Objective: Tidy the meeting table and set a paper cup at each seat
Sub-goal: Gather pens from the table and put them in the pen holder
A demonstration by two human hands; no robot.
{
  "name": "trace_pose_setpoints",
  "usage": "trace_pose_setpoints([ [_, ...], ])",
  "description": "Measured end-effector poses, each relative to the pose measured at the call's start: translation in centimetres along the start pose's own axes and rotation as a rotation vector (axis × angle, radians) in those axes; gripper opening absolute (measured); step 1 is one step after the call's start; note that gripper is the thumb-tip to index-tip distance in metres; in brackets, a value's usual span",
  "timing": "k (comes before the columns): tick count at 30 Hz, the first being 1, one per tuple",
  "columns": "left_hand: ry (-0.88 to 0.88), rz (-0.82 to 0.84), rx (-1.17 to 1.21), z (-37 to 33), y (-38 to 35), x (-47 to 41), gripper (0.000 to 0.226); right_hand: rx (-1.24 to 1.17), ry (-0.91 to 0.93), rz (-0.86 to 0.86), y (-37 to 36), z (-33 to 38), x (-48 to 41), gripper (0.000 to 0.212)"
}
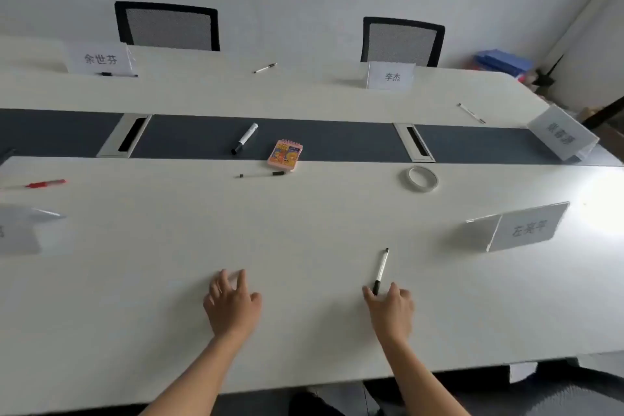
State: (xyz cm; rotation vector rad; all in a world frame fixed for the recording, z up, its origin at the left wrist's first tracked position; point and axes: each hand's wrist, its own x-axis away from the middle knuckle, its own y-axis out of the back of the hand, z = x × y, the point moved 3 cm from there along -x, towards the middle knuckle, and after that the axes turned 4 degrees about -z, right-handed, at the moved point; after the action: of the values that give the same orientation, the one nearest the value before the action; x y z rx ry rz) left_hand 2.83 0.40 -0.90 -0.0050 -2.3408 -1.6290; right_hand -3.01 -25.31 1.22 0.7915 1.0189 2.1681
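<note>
My left hand (pixel 233 306) lies flat on the white meeting table (pixel 304 230) near its front edge, fingers spread and holding nothing. To its right, my right hand (pixel 390 309) reaches to the near black end of a white pen (pixel 381 268) lying on the table. Thumb and forefinger sit on either side of that end with a gap between them. Scattered further out are a black pen (pixel 261 175), a pink notebook (pixel 285 156), a white marker (pixel 244 138), a roll of tape (pixel 422 179) and a red pen (pixel 45 183).
Name cards stand at the seats: near right (pixel 526 228), near left (pixel 20 230), far left (pixel 98 58), far middle (pixel 391 76), right end (pixel 560 132). More pens lie on the far side (pixel 265 67) (pixel 471 113). Two mesh chairs (pixel 169 27) (pixel 403 42) stand behind the table.
</note>
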Motion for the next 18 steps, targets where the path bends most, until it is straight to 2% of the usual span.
trace_pose_setpoints([
  [3, 0.076, -0.037, -0.012, -0.2, 0.0, -1.0, 0.053, 0.044, 0.011, 0.04, -0.4, 0.8, -2.3, 0.03],
  [6, 0.02, -0.105, -0.03, 0.0, -0.5, -1.5, 0.056, 0.077, 0.065, 0.11, -1.4, 1.9, -3.9, 0.029],
  [9, -0.018, -0.01, -0.122, 0.8, -0.9, -1.0, 0.055, 0.108, 0.178, 0.159, -2.4, 3.8, -5.0, 0.033],
  [14, -0.099, 0.051, -0.188, 1.2, -1.2, -0.2, 0.054, 0.052, 0.394, 0.252, -3.9, 8.6, -5.4, 0.032],
  [16, -0.137, 0.018, -0.167, 1.3, -0.3, -0.5, 0.051, 0.064, 0.495, 0.309, -5.2, 11.4, -5.6, 0.031],
  [18, -0.211, -0.089, -0.122, 1.3, 1.0, -1.5, 0.043, 0.114, 0.592, 0.373, -6.4, 14.2, -6.0, 0.03],
])
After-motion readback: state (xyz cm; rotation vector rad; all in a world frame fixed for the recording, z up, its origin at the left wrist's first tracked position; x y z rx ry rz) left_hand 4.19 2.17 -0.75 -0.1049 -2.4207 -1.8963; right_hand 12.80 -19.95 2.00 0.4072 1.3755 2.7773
